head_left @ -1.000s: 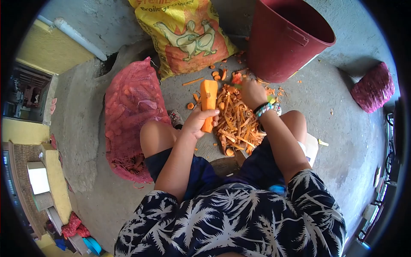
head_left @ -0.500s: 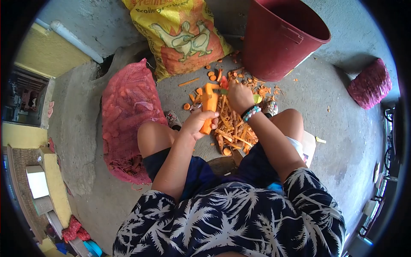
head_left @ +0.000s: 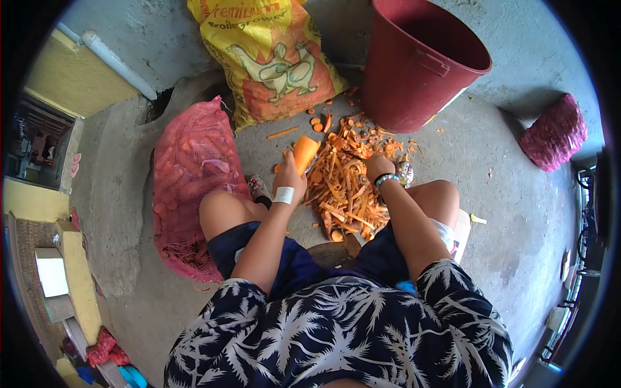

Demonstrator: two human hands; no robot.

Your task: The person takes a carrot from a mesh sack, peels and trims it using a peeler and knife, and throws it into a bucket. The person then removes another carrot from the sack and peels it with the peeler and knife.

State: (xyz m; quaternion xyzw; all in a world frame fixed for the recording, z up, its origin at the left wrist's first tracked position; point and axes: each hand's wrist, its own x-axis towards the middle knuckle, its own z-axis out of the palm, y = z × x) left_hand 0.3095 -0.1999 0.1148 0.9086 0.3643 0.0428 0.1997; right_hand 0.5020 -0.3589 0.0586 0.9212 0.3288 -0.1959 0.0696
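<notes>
My left hand [head_left: 290,174] is wrapped round a thick peeled carrot [head_left: 305,152], whose wide end tilts up and to the right. A white band circles that wrist. To the right, my right hand [head_left: 380,168] is closed over the edge of a pile of orange peelings [head_left: 346,181]; a dark, thin tool shows at its left side, mostly hidden. Beaded bracelets sit on the right wrist. The two hands are apart, with the peelings between and below them.
A red mesh sack of carrots [head_left: 194,174] stands at left. Behind are a yellow printed sack [head_left: 278,64] and a tall red bin [head_left: 404,77]. A purple mesh sack [head_left: 555,133] lies at far right. Carrot slices are scattered on the concrete floor [head_left: 504,207].
My left hand has turned, tilting the carrot to the right. My right hand has moved down and away from the carrot. A strip seen at the carrot's top earlier no longer shows there.
</notes>
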